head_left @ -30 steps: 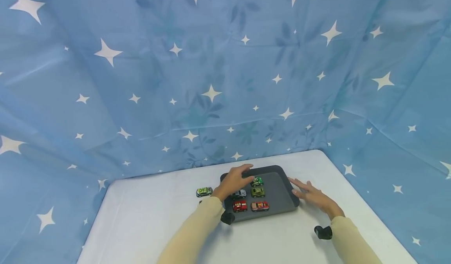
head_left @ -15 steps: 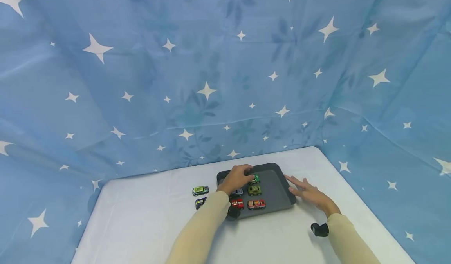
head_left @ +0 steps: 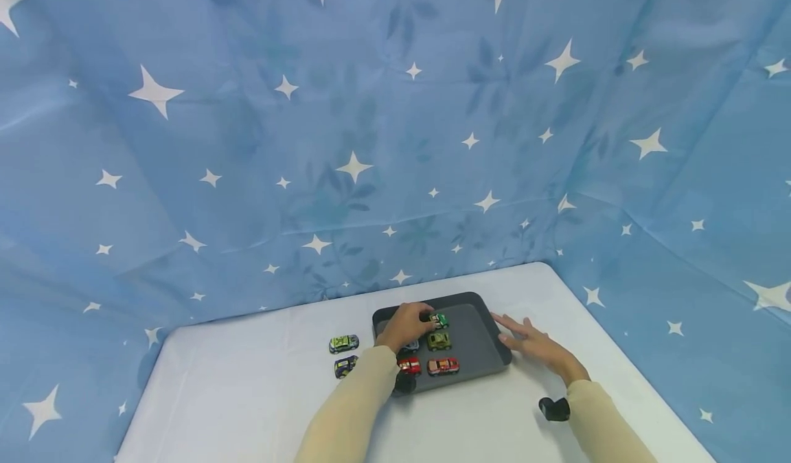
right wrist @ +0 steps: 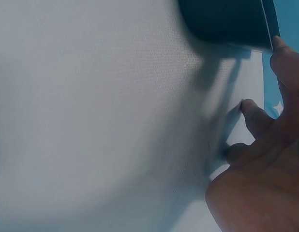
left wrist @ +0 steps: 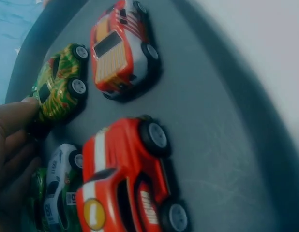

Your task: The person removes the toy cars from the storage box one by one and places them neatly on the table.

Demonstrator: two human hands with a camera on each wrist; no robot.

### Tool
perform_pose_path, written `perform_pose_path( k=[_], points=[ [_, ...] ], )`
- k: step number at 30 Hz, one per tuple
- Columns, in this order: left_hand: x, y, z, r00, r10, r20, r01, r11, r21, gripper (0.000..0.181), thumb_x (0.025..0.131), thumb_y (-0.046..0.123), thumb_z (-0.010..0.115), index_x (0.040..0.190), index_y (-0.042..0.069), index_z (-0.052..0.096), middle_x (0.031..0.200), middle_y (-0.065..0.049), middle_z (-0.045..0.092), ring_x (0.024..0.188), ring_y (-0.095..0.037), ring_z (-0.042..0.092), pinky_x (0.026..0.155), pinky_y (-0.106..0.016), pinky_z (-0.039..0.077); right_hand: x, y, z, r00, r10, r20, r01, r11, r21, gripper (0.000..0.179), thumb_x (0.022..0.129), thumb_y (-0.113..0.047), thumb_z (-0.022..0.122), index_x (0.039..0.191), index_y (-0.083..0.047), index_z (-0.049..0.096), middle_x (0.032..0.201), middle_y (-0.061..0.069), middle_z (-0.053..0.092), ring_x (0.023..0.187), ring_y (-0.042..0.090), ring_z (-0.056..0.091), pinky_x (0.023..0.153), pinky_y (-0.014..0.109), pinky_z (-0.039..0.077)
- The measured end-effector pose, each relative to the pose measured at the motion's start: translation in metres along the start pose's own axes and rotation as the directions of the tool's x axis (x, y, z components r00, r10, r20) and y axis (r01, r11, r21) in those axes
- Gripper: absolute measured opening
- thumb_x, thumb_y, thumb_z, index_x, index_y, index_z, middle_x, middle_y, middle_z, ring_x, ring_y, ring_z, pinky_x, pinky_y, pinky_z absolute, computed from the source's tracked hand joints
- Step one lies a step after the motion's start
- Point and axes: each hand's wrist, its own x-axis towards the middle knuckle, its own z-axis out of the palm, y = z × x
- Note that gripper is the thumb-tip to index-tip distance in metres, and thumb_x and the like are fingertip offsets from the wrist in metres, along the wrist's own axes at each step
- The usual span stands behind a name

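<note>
My left hand (head_left: 404, 324) reaches over the grey tray (head_left: 478, 363) and pinches the rear end of a green-and-white toy car (head_left: 439, 321) at its far side. In the left wrist view the thumb (left wrist: 16, 115) lies beside a camouflage toy car (left wrist: 62, 82). Also in the tray are an orange-red toy car (left wrist: 111, 50), a red one with a white stripe (left wrist: 108, 169), a white one (left wrist: 57, 188) and a green one (left wrist: 37, 195) partly behind the fingers. My right hand (head_left: 540, 349) has spread fingers, with a fingertip against the tray's right rim.
Left of the tray, a lime-green toy car (head_left: 343, 343) and a dark blue-and-yellow one (head_left: 345, 367) stand on the white table (head_left: 247, 394). A blue star-patterned curtain (head_left: 346, 119) hangs behind and to the right.
The left hand has come down lower, closing in on the green-and-white toy car. The right hand stays at the tray's rim. The head view has shifted slightly.
</note>
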Motion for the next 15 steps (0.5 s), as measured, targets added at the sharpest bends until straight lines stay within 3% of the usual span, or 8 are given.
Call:
perform_pose_path(
  k=[8, 15],
  points=[
    [-0.0057, -0.0019, 0.0069, 0.999, 0.027, -0.028, -0.025, 0.996, 0.082, 0.03, 0.1, 0.018, 0.08, 0.128, 0.008, 0.078, 0.127, -0.006, 0.075, 0.12, -0.025, 0.069, 0.101, -0.043, 0.058, -0.0016, 0.0017, 0.003, 0.999, 0.032, 0.008, -0.032, 0.999, 0.013, 0.071, 0.11, -0.04, 0.059, 0.169, -0.01, 0.033, 0.173, 0.028, 0.011, 0.154, 0.057, -0.021, 0.11, 0.079, -0.025],
    [-0.0071, -0.003, 0.0051, 0.997, 0.043, -0.059, -0.04, 0.997, 0.061, 0.025, 0.098, 0.014, 0.081, 0.123, 0.009, 0.08, 0.123, -0.005, 0.076, 0.119, -0.026, 0.07, 0.102, -0.046, 0.057, 0.0007, 0.0043, 0.0, 0.999, -0.013, 0.04, 0.01, 0.998, 0.056, 0.069, 0.112, -0.038, 0.056, 0.17, -0.011, 0.029, 0.172, 0.03, 0.007, 0.151, 0.058, -0.026, 0.105, 0.081, -0.028]
  ],
)
